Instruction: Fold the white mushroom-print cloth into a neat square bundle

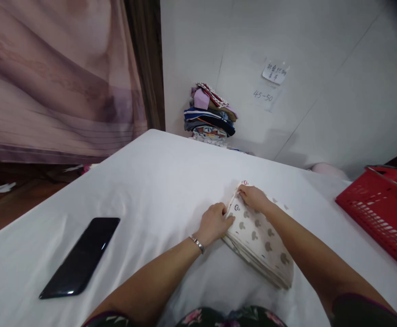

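Note:
A folded cream cloth (258, 238) printed with grey-brown mushroom-like shapes lies in several layers on the white-covered table in front of me. My left hand (215, 222), with a silver bracelet on its wrist, grips the cloth's left edge between thumb and fingers. Farther up, my right hand (252, 198) pinches the same cloth near its far corner. My right forearm passes over the cloth's right side and hides part of it.
On the left of the white table cover (157, 181) lies a black phone (81, 256). A red plastic basket (382, 209) stands at the right edge. Past the table's far edge, folded clothes (210, 113) are stacked against the wall. A pink curtain (58, 81) hangs at left.

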{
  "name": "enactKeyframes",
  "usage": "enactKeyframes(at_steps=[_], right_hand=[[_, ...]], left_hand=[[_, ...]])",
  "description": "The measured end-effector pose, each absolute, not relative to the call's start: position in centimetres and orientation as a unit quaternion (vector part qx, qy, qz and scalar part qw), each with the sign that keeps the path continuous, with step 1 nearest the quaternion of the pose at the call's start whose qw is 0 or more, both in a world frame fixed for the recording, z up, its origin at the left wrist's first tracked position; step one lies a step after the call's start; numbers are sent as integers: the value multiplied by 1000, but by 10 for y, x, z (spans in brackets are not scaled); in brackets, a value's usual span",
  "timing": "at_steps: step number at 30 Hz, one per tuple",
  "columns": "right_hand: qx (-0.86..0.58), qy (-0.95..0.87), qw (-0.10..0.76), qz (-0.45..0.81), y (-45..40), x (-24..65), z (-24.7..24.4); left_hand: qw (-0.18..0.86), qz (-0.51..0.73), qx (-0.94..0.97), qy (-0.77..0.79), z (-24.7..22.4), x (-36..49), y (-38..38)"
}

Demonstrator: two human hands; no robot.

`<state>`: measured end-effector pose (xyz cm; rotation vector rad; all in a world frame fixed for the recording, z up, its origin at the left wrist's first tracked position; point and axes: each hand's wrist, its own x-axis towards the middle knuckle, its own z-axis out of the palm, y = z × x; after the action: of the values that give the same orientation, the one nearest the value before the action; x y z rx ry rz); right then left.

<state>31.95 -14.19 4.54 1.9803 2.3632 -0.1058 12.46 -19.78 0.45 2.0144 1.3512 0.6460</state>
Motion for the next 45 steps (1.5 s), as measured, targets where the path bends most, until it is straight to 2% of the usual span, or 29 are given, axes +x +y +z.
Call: enactKeyframes(at_steps=[11, 26, 34, 40, 45], right_hand=[[619, 780, -43, -84, -134, 326, 36], [612, 775, 45, -150, -106, 345, 54], [618, 782, 0, -75, -112, 354, 43], [605, 794, 36, -46, -109, 352, 40], [611, 789, 59, -42, -106, 349, 43]], left_hand=[[312, 246, 776, 490, 6, 121, -197], [274, 248, 795, 481, 10, 122, -202], [213, 254, 837, 436, 17, 126, -214], [240, 239, 818, 465, 13, 124, -208], [262, 176, 802, 507, 13, 121, -203]])
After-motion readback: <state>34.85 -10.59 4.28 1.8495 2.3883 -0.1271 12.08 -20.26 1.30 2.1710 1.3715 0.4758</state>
